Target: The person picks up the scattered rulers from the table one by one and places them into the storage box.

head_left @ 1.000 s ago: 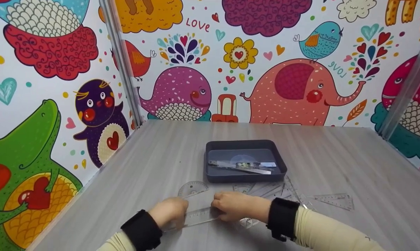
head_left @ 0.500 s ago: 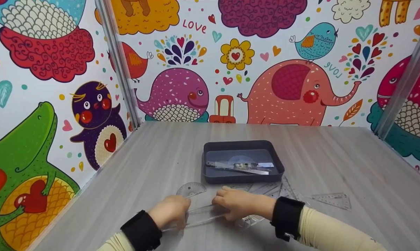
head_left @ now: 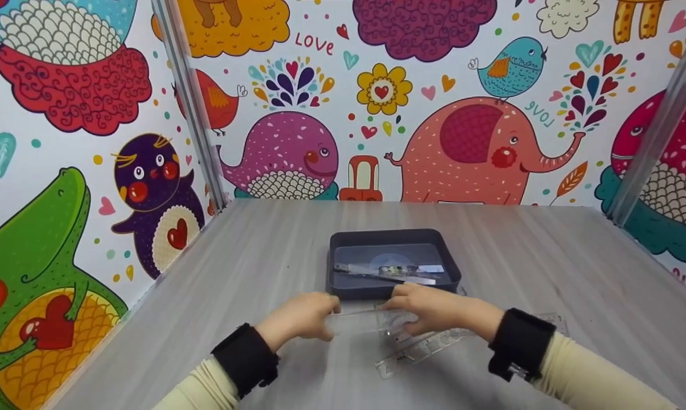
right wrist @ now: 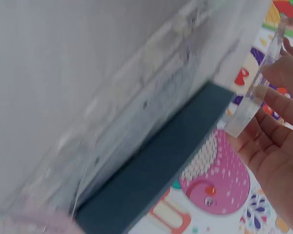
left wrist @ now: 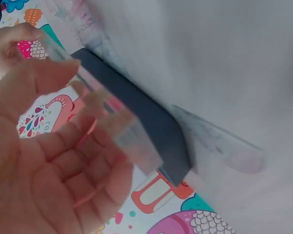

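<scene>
Both hands hold a clear plastic ruler [head_left: 355, 323] across the space in front of the tray. My left hand [head_left: 303, 317] grips its left end between thumb and fingers; its thick clear edge shows in the left wrist view. At the other end, my right hand [head_left: 434, 307] has its fingers bent round the ruler, above a pile of clear rulers and set squares [head_left: 425, 346]. Part of that pile is hidden by the right hand. The right wrist view shows the held ruler's end [right wrist: 241, 117] against the fingers.
A dark blue-grey tray [head_left: 357, 292] stands just beyond the hands, with a shiny strip [head_left: 425, 280] and a printed packet inside. Beside it lies a clear flat piece with a rounded end [left wrist: 241, 158]. Patterned walls [head_left: 286, 142] enclose the grey table [head_left: 251, 256].
Both hands have moved forward and to the right with the ruler, nearer the tray. The right hand now covers part of the pile, and the protractor is hidden in the head view.
</scene>
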`<control>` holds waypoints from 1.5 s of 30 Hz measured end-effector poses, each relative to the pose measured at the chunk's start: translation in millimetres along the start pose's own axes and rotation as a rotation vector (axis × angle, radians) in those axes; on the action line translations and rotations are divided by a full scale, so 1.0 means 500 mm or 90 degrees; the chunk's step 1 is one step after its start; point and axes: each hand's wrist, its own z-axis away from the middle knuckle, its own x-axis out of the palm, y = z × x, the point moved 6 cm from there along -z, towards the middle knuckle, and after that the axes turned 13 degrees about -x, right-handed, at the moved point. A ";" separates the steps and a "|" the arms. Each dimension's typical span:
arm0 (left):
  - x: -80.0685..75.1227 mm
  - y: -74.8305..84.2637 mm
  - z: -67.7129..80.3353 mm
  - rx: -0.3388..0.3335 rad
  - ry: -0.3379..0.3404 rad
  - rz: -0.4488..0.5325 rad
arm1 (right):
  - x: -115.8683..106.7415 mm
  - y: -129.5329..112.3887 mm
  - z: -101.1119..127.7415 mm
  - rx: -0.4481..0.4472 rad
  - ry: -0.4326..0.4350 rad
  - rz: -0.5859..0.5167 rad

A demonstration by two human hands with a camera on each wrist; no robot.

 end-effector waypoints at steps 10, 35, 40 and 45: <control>-0.040 0.049 -0.096 0.073 0.032 -0.035 | -0.044 0.078 0.066 0.007 0.078 0.088; 0.040 0.047 -0.279 -0.058 0.179 -0.074 | 0.037 0.243 0.102 0.252 0.038 0.016; 0.067 0.049 -0.281 -0.074 0.154 -0.099 | 0.061 0.244 0.104 0.268 -0.003 0.004; 0.075 0.047 -0.283 -0.080 0.139 -0.097 | 0.069 0.252 0.108 0.316 -0.015 0.007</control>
